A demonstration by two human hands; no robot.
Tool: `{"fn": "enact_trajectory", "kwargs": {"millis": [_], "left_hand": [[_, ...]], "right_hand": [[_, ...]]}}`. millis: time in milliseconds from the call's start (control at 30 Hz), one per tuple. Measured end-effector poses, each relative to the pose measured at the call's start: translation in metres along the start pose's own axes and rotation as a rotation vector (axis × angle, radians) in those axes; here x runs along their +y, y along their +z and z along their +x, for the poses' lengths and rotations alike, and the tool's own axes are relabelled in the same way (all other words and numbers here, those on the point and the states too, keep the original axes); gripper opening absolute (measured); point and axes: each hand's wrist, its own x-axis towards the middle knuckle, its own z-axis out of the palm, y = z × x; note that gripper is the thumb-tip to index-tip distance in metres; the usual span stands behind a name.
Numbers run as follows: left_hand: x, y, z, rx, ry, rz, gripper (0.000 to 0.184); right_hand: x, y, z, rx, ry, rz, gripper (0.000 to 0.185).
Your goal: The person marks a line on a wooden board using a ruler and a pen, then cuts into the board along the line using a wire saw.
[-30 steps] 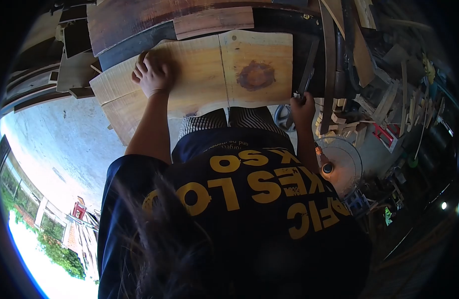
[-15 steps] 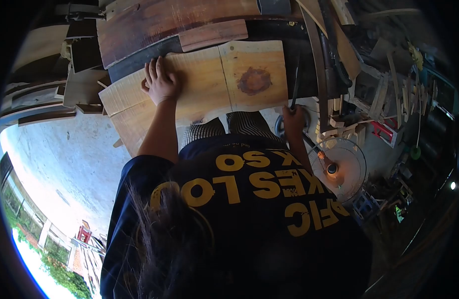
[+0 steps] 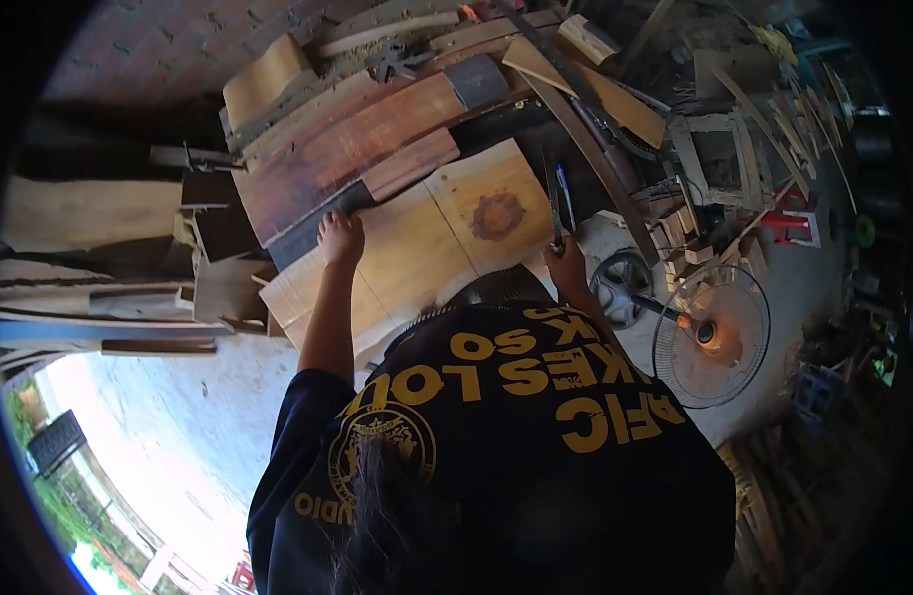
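Note:
A pale wooden board (image 3: 407,238) with a dark round knot and a thin line across it lies in front of me. My left hand (image 3: 341,240) is at its far edge, left of the middle, with the fingers curled on the edge. My right hand (image 3: 566,264), beside the board's right end, is closed round the handle of a long thin-bladed tool (image 3: 553,198). The blade points away from me along that end; its exact kind is unclear. A blue pen (image 3: 565,194) lies just right of the blade.
A reddish plank (image 3: 410,164) and larger boards lie beyond the board. An orange-centred fan (image 3: 709,337) stands at my right, near a dark wheel-like base (image 3: 620,288). Wood offcuts (image 3: 689,238) and a red stool (image 3: 794,220) are farther right; stacked planks (image 3: 90,213) are at left.
The view has tilted up and turned, showing more of the bench's far side. My left hand has gone from spread on the board to curled at its far edge. The right hand keeps the tool.

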Motion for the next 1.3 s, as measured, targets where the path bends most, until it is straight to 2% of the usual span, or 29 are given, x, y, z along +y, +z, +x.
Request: {"fn": "enact_trajectory", "kwargs": {"millis": [67, 133, 333, 433, 500, 633, 700, 833, 900, 1033, 1133, 1200, 1300], "left_hand": [[-0.004, 0.004, 0.012, 0.064, 0.042, 0.011, 0.037], [-0.006, 0.000, 0.018, -0.071, 0.042, -0.027, 0.037], [0.005, -0.008, 0.009, -0.037, 0.110, 0.018, 0.046], [0.009, -0.012, 0.012, -0.078, 0.062, 0.065, 0.049], [0.010, -0.015, 0.020, -0.200, -0.018, 0.091, 0.055], [0.007, -0.011, 0.027, -0.229, -0.083, 0.059, 0.058], [0.002, -0.009, 0.025, -0.181, -0.055, -0.084, 0.060], [0.031, -0.052, 0.005, -0.235, -0.085, -0.102, 0.062], [0.039, -0.066, -0.007, -0.124, 0.022, 0.004, 0.061], [0.047, -0.079, -0.013, -0.031, -0.014, 0.012, 0.057], [0.059, -0.092, -0.018, 0.072, -0.005, -0.005, 0.054], [0.065, -0.101, -0.020, 0.244, 0.073, 0.002, 0.051], [0.075, -0.115, -0.018, 0.315, 0.040, 0.052, 0.048]], "right_hand": [[-0.004, -0.001, -0.001, 0.014, 0.020, 0.029, 0.028], [-0.005, 0.000, 0.000, 0.022, 0.042, 0.054, 0.028], [-0.003, 0.004, 0.001, 0.060, 0.042, 0.124, 0.027], [-0.004, 0.003, 0.002, 0.038, 0.066, 0.105, 0.026], [-0.003, 0.002, 0.002, 0.033, 0.067, 0.118, 0.026], [0.004, 0.004, 0.005, 0.005, 0.079, 0.150, 0.027], [0.009, 0.007, 0.007, -0.009, 0.102, 0.145, 0.027], [0.002, 0.004, 0.004, 0.009, 0.044, 0.115, 0.027], [0.001, 0.004, 0.005, -0.005, 0.045, 0.132, 0.029], [-0.004, 0.008, 0.006, -0.011, 0.050, 0.155, 0.031], [-0.005, 0.012, 0.008, 0.067, -0.007, 0.227, 0.026], [-0.006, 0.012, 0.010, 0.059, 0.010, 0.213, 0.028], [-0.006, 0.011, 0.016, 0.082, -0.021, 0.161, 0.027]]}}
